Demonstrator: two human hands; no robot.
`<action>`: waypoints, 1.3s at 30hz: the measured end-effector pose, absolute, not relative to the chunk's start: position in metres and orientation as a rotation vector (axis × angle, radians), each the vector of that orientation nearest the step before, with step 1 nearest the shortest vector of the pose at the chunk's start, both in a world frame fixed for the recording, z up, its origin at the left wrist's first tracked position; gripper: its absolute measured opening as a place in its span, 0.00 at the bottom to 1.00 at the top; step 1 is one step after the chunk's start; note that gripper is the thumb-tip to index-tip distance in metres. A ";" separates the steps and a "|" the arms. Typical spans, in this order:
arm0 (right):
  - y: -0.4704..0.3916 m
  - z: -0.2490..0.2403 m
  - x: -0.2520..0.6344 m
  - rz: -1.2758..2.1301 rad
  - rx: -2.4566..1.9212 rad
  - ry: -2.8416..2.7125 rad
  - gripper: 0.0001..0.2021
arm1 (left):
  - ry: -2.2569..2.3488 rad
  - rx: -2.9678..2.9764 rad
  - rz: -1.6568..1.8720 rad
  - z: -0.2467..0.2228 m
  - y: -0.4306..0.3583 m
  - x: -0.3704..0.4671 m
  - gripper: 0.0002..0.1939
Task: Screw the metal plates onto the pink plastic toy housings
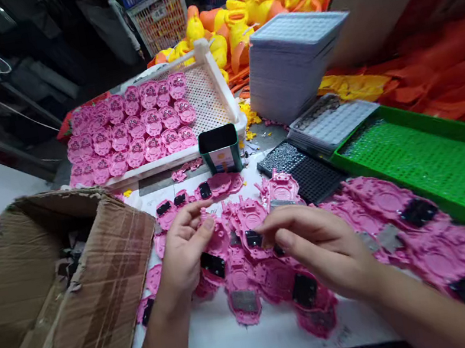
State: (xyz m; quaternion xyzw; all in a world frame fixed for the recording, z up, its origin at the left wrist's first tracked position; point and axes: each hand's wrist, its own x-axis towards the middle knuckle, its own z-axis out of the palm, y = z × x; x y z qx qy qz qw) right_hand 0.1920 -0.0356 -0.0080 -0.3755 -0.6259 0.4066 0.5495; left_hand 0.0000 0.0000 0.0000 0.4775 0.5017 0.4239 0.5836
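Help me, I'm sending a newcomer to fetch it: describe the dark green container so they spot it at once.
Find the white crate holding rows of pink pieces. In front of its near edge, towards the right end, sits the dark green container. Unlike the black tray and bright green tray to its right, it stands tall and narrow, with a pale front label.

Bare left hand (185, 248) and right hand (323, 242) mid-frame, over pink plastic casings (238, 272); brown cardboard box (84, 332) lower left.
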 end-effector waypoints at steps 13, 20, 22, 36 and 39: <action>-0.036 -0.006 0.191 0.852 -0.855 -1.603 0.06 | 1.076 1.103 0.993 0.002 0.000 -0.001 0.14; -0.036 -0.007 0.187 0.765 -0.818 -1.692 0.03 | 0.946 1.033 0.944 0.001 -0.013 0.004 0.13; -0.036 -0.008 0.186 0.761 -0.812 -1.696 0.04 | 0.953 1.058 0.952 0.000 -0.015 0.004 0.12; -0.035 -0.006 0.186 0.733 -0.832 -1.694 0.03 | 0.920 1.060 0.979 -0.001 -0.011 0.005 0.14; -0.035 -0.006 0.186 0.732 -0.841 -1.697 0.03 | 0.879 1.013 0.965 -0.001 -0.012 0.004 0.14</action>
